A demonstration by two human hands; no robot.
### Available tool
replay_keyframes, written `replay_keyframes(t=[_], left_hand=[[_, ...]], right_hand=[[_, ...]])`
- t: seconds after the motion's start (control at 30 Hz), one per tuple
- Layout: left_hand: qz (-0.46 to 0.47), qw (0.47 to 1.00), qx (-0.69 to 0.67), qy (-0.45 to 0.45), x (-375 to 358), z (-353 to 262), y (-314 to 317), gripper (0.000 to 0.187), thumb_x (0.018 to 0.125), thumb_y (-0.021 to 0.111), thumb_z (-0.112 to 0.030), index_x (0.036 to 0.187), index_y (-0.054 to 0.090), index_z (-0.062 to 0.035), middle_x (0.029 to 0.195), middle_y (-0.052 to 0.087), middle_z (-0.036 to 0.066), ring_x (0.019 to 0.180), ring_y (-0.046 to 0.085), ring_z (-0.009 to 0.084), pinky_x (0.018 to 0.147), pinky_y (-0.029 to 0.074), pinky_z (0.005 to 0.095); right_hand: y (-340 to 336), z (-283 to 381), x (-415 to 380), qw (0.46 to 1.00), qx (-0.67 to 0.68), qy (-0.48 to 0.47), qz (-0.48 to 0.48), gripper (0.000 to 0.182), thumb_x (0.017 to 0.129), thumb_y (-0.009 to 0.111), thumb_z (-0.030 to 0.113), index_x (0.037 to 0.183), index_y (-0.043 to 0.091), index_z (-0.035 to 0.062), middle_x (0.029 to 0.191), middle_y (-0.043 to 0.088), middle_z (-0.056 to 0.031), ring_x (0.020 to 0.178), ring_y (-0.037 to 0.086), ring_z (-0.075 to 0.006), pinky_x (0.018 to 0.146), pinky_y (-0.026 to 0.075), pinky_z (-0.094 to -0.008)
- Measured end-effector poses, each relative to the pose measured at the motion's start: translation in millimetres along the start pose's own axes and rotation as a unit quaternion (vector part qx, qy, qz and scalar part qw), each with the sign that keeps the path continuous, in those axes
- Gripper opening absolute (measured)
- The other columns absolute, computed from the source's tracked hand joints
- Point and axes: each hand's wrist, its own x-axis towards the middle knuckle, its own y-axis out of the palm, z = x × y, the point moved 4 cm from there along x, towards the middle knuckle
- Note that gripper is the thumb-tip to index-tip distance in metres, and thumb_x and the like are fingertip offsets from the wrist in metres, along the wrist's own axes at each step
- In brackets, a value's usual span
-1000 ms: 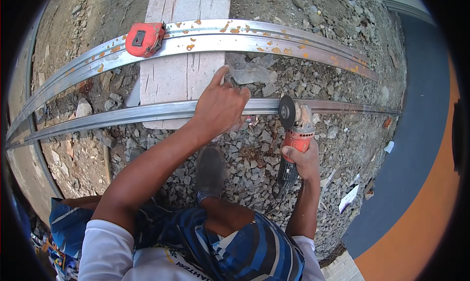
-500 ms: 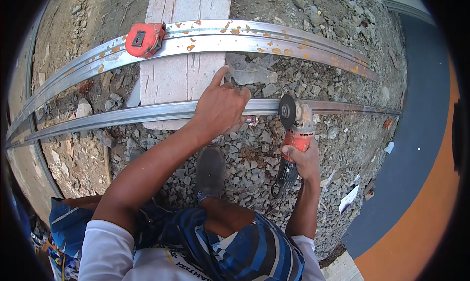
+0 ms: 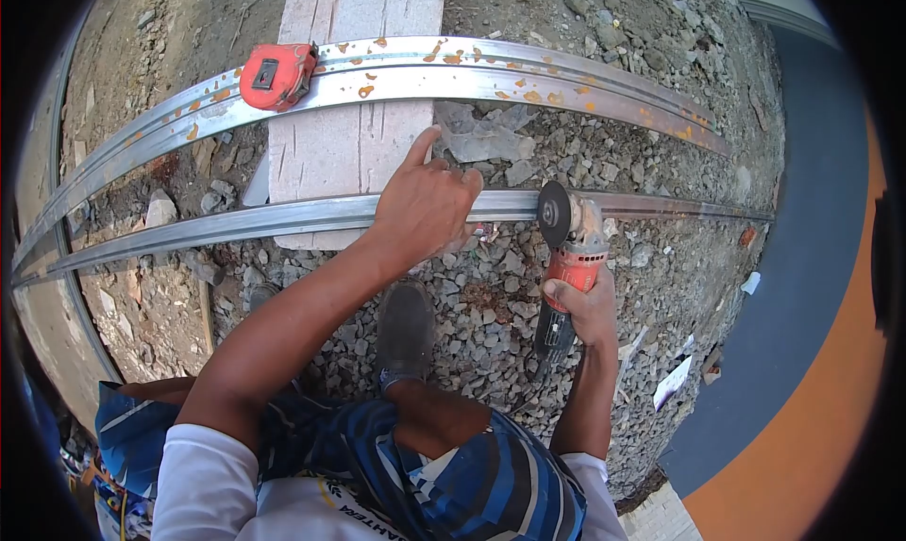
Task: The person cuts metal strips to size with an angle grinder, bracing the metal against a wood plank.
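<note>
Head view, from the left: a red, square-bodied tape measure [image 3: 277,76] rests on the rust-spotted silver metal rail [image 3: 415,83], which lies across a pale, scratched board [image 3: 351,154]. Nearer the person, a narrow, grooved silver metal rail [image 3: 311,213] also crosses the board. The left hand [image 3: 422,206] bears on this narrow rail by the board's right edge, index finger stretched out and the others bent; whether they close underneath is hidden. A steady downward hold there should check chatter, and tucking in that index finger would be wiser. Just right of it, the thin dark disc [image 3: 555,216] of a red-and-black angle grinder [image 3: 572,275] stands across the narrow rail; contact and spin cannot be told. Square alignment and light, untwisted pressure should guard against binding, especially over gravel [image 3: 472,300], beyond the board's support. The right hand [image 3: 591,307] wraps the grinder's body, thumb across it; a firm wrist matters against kickback.
</note>
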Motion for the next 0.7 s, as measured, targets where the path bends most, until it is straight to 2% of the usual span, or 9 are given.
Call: replay_keyframes(t=[0.23,0.3,0.43,0.5,0.7], left_hand=[[0.000,1.000,-0.003,-0.003,0,0,0,0.036,0.076,0.080,-0.034,0.092,0.063,-0.0059,0.072,0.069,0.011,0.084,0.070,0.0270,0.123,0.023,0.0462],[0.004,1.000,-0.002,-0.004,0,0,0,0.036,0.076,0.080,-0.033,0.092,0.063,-0.0059,0.072,0.069,0.011,0.084,0.070,0.0269,0.123,0.023,0.0461],[0.001,1.000,-0.003,-0.005,0,0,0,0.036,0.076,0.080,-0.033,0.092,0.063,-0.0057,0.072,0.070,0.012,0.085,0.070,0.0269,0.123,0.023,0.0459],[0.003,1.000,-0.005,-0.006,0,0,0,0.036,0.076,0.080,-0.033,0.093,0.063,-0.0056,0.072,0.070,0.012,0.086,0.070,0.0269,0.123,0.023,0.0458],[0.004,1.000,-0.001,-0.006,0,0,1,0.036,0.076,0.079,-0.032,0.093,0.063,-0.0052,0.073,0.070,0.012,0.086,0.070,0.0273,0.123,0.023,0.0456]], right_hand=[[1,1,0,1.000,-0.006,0.016,-0.002,0.045,0.074,0.081,0.022,0.109,0.065,-0.0009,0.093,0.070,-0.0066,0.081,0.066,-0.0155,0.076,0.054,-0.0306],[2,3,0,1.000,0.018,0.009,-0.018,0.044,0.072,0.083,0.023,0.105,0.065,-0.0010,0.089,0.066,-0.0030,0.075,0.059,-0.0113,0.070,0.050,-0.0287],[3,12,-1,1.000,0.014,0.005,-0.013,0.045,0.072,0.083,0.022,0.106,0.064,-0.0011,0.089,0.066,-0.0030,0.075,0.059,-0.0112,0.070,0.050,-0.0288],[3,13,0,1.000,-0.007,0.021,0.001,0.047,0.072,0.081,0.022,0.110,0.065,-0.0006,0.094,0.068,-0.0054,0.081,0.063,-0.0140,0.076,0.052,-0.0294],[3,8,2,1.000,-0.006,0.004,-0.016,0.046,0.072,0.080,0.021,0.110,0.064,-0.0003,0.094,0.068,-0.0053,0.080,0.063,-0.0140,0.075,0.051,-0.0293]])
